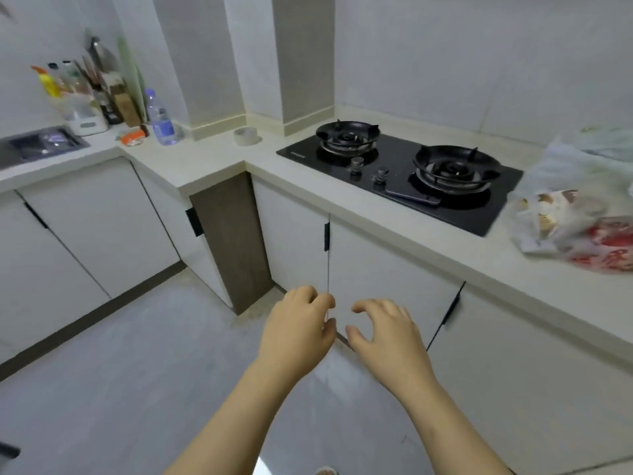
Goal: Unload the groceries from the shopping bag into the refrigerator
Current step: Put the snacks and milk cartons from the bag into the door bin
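Observation:
A thin plastic shopping bag (568, 214) lies on the counter at the far right, past the stove, with packaged groceries showing through it, some red. My left hand (298, 327) and my right hand (383, 330) hang side by side in front of the lower cabinets, well below and left of the bag. Both have loosely curled fingers and hold nothing. No refrigerator is in view.
A black two-burner gas stove (404, 173) with a phone (414, 197) on its front edge sits on the counter (212, 162). A water bottle (162, 121), tape roll (246, 136), condiment bottles (72, 84) and sink (37, 145) stand at the left. Grey floor (137, 371) lies below.

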Demonstrator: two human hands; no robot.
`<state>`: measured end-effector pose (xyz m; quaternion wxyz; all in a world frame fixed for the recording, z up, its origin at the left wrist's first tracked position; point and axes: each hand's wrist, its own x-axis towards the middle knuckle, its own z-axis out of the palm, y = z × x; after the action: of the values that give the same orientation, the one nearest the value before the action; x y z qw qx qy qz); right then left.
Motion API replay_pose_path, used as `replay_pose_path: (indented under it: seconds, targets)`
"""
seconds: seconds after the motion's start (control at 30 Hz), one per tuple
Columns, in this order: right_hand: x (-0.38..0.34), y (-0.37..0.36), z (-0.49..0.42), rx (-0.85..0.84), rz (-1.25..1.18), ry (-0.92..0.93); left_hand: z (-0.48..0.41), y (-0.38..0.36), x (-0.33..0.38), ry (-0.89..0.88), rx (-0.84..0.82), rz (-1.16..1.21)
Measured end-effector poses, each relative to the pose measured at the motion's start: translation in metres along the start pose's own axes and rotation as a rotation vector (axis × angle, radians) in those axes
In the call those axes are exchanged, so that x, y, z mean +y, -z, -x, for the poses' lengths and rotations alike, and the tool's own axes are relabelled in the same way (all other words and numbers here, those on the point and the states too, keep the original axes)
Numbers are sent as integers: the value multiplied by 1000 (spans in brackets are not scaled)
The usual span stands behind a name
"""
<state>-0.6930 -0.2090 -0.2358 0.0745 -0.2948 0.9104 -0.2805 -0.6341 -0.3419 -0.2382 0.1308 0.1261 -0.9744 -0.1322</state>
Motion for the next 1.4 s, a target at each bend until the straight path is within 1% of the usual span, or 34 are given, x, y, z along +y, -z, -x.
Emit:
replay_pose_path:
  seconds: [0.33, 0.5, 0.7, 0.83, 0.97, 1.07, 1.17, 1.23, 1.3, 1.4]
  targets:
    - [52, 28, -95, 145, -23, -293, -149, -35, 23, -290, -131, 83]
    - [88, 47, -111, 243, -7, -429, -205, -53, 59, -432, -185, 135]
    - [145, 78, -124, 382, -11, -541, -265, -81, 111, -515, -237, 170]
    - [183, 99, -135, 447, 5, -566, -292, -99, 142, -602, -216, 190]
    - [230, 126, -154, 532, 25, -555, -325, -125, 181, -635, -181, 232]
    - [263, 150, -169, 555, 41, -540, -348, -147, 213, -663, -102, 282]
    - [293, 170, -187, 658, 183, -476, -370, -165, 241, -685, -53, 285]
    - [310, 177, -197, 651, 302, -448, -380, -178, 257, -688, -57, 266]
    - [325, 178, -204, 573, 397, -457, -386, -190, 268, -662, -101, 226]
    - [345, 175, -209, 454, 454, -517, -391, -206, 275, -637, -163, 147]
